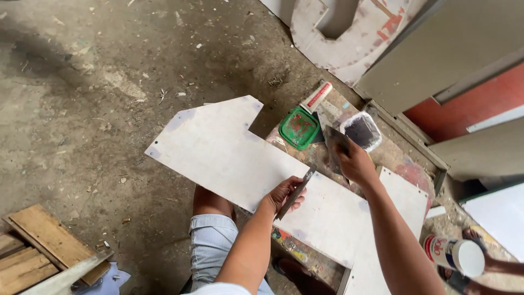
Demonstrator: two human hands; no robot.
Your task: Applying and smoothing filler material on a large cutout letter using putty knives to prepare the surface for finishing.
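Left hand (284,194) grips a narrow scraper (295,192) over the white board (229,153) — right hand (355,163), at two o'clock, clutches a putty knife (334,143).

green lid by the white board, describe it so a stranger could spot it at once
Start at the big white board across the person's knees. Past its notched far edge, on the paint-stained surface, lies the green lid, left of the white tub of dark paste. It is the only green thing, squarish, smeared red.

lid (299,128) lies left of tub (362,131) (tube (317,96) behind), beyond board (229,153).
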